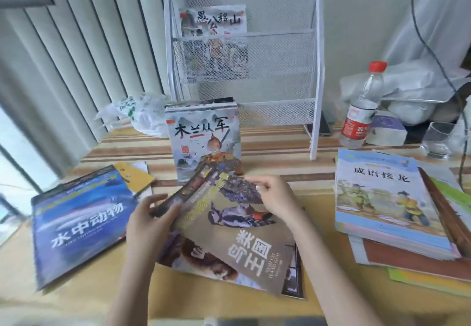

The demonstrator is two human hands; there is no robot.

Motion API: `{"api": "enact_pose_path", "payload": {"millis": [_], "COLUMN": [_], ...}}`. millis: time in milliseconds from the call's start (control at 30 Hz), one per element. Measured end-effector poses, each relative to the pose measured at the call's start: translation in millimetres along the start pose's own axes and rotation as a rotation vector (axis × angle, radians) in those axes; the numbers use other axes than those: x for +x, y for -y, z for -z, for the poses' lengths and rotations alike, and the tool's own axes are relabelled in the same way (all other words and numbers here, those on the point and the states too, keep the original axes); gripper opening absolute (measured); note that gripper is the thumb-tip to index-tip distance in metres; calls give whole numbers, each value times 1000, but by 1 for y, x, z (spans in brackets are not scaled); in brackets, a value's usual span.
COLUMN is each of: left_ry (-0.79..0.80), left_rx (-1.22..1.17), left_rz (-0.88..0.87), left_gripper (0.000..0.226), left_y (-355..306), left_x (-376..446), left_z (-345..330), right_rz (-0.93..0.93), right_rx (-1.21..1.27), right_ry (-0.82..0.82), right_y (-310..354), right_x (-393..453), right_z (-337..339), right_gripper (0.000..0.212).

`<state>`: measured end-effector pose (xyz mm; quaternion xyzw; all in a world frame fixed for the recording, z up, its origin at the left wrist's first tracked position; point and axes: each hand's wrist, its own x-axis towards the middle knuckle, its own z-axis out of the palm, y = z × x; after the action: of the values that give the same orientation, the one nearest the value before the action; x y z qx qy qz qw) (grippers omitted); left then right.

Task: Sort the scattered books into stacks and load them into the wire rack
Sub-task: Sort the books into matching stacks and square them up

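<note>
A brown bird book (244,244) lies tilted on a small pile of books at the table's front centre. My left hand (150,223) grips its left edge together with a dark thin book (183,193). My right hand (277,195) pinches the bird book's far edge. A blue water-animals book (79,221) lies to the left. A stack of picture books (204,144) stands upright behind my hands. On the right sits a stack topped by a light-blue book (387,198). The white wire rack (316,70) stands at the back with one book (214,22) in its middle pocket.
A yellow booklet (135,175) lies behind the blue book. A plastic bag (140,114) sits left of the rack. A red-capped water bottle (362,111), a glass (438,139), a small box (387,129) and silver bags crowd the back right. A black cable hangs at right.
</note>
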<state>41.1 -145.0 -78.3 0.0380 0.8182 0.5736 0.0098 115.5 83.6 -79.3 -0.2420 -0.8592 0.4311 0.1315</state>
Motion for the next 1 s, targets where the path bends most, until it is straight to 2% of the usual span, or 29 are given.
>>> {"api": "enact_pose_path", "payload": {"millis": [67, 100, 167, 200, 233, 300, 400, 467, 533, 700, 800, 867, 900, 967, 1000], "left_ry": [99, 188, 382, 446, 455, 365, 329, 358, 376, 448, 488, 531, 559, 615, 615], "left_rx": [-322, -404, -403, -366, -344, -356, -412, -421, -388, -343, -219, -112, -58, 36, 80], "left_rz": [73, 97, 120, 113, 96, 40, -37, -73, -114, -208, -328, -439, -496, -615, -674], "left_gripper": [48, 55, 63, 60, 51, 32, 39, 43, 44, 48, 50, 53, 53, 50, 48], "left_y": [-2, -3, -6, -7, -6, -7, -14, -21, -29, -44, -52, -60, -64, -71, -73], "left_x": [6, 8, 5, 0, -4, -7, 0, 5, 8, 15, 23, 28, 29, 28, 27], "left_z": [4, 4, -4, -10, -18, -26, -22, -17, -17, -21, -21, -20, -22, -29, -34], "right_rz": [-82, -100, -84, -76, -79, -98, -134, -142, -111, 31, 219, 283, 289, 246, 219], "right_rx": [236, 286, 326, 342, 359, 397, 517, 629, 688, 825, 738, 583, 442, 169, 85], "right_ry": [-121, -182, -232, -229, -219, -182, -108, -105, -162, -312, -449, -482, -447, -265, -170], "right_y": [-2, -4, -4, -3, -2, -3, -2, 1, 4, 13, 19, 21, 21, 20, 18], "right_x": [-5, -8, -13, -16, -19, -23, -27, -28, -25, -22, -22, -21, -21, -21, -23], "right_z": [8, 12, 15, 16, 17, 21, 30, 33, 35, 38, 50, 61, 66, 69, 68], "right_gripper": [33, 31, 24, 21, 18, 13, 9, 23, 37, 37, 35, 34, 29, 19, 20]}}
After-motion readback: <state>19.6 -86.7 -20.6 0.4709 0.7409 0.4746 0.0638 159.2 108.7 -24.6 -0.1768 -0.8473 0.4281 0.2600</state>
